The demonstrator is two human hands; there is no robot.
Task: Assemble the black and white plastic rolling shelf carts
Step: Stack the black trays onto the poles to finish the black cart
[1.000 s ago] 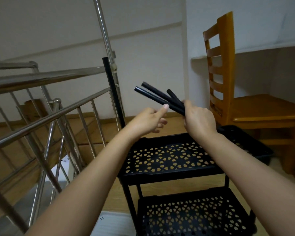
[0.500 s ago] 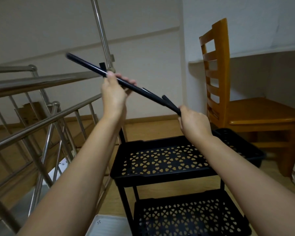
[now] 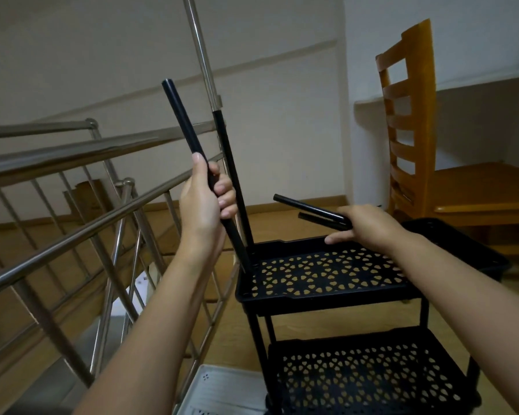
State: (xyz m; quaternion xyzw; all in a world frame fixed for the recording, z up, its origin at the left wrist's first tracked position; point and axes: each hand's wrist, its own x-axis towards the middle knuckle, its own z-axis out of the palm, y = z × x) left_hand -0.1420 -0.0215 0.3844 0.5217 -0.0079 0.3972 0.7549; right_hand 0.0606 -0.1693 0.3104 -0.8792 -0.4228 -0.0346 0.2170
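Black pole [image 3: 182, 115], wrapped in the left hand [image 3: 206, 202], tilts with its lower end at the top shelf [image 3: 327, 298]'s near-left corner, apparently aiming for the socket there. Just beyond, a second pole [image 3: 231, 163] stands in the far-left corner. The right hand [image 3: 369, 224], well apart, clutches two spares [image 3: 309, 209] over the shelf, likely ready for the right corners.

The left hand [image 3: 206, 202] and the right hand [image 3: 369, 226] are bare. Behind the fingers, both forearms [image 3: 150, 324] run bare all the way back to the lower edge of view. The nails [image 3: 196, 157] at the left fingertips are short and plain.
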